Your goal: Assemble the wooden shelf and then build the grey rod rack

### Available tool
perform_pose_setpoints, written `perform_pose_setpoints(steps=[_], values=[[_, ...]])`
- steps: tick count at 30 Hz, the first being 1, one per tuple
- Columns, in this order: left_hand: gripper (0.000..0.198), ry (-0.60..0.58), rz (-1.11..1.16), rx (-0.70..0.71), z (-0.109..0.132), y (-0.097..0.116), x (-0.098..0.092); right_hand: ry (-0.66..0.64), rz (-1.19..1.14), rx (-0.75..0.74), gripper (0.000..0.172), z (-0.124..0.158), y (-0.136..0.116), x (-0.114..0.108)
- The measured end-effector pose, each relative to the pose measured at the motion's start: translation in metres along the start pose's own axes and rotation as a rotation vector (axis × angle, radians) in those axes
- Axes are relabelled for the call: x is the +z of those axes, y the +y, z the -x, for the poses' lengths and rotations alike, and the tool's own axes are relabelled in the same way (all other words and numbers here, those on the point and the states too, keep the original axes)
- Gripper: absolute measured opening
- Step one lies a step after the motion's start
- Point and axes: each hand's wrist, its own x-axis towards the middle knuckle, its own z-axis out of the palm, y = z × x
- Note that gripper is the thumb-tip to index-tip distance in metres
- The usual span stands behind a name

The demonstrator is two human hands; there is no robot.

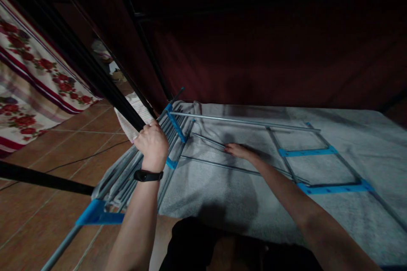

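My left hand point(151, 142), with a black band point(148, 175) on its wrist, is closed at the lower end of a slanting black pole point(111, 93). Its fingertips are partly hidden. Just beside it is a bundle of grey metal tubes point(127, 182) with blue plastic brackets point(176, 126). My right hand point(237, 150) pinches one end of a loose-looking thin metal tube point(208, 139) above the grey bedding. Longer tubes run on either side of it, a far one point(244, 121) and a near one point(219, 165).
At the right, a ladder-like tube frame with blue crosspieces point(333, 187) lies on the grey blanket point(203, 194). Dark red cloth point(270, 59) hangs behind. A floral curtain point(41, 67), a lower black bar point(44, 178) and a cable point(82, 159) over the tiled floor point(63, 148) are left.
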Motion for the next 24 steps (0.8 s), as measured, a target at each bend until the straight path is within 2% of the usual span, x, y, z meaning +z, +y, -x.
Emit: perform_pose_setpoints(steps=[4, 9, 12, 16, 20, 24], values=[[0.041, 0.002, 0.031, 0.006, 0.004, 0.002, -0.003, -0.028, 0.060, 0.044, 0.027, 0.027, -0.011, -0.003], [0.041, -0.026, 0.099, 0.015, 0.011, 0.009, -0.007, -0.017, 0.341, 0.014, 0.031, 0.054, -0.051, 0.022], [0.042, -0.012, 0.099, 0.041, 0.014, 0.011, -0.009, -0.018, 0.434, 0.023, 0.033, 0.061, -0.071, 0.037], [0.041, -0.021, 0.093, 0.065, 0.017, 0.014, -0.012, -0.049, 0.473, -0.079, 0.029, 0.063, -0.086, 0.045], [0.041, -0.030, 0.091, 0.079, 0.018, 0.011, -0.015, -0.080, 0.465, -0.082, 0.028, 0.069, -0.098, 0.040], [0.040, -0.042, 0.083, 0.168, 0.010, -0.006, -0.014, -0.078, 0.369, -0.082, 0.025, 0.090, -0.109, 0.016]])
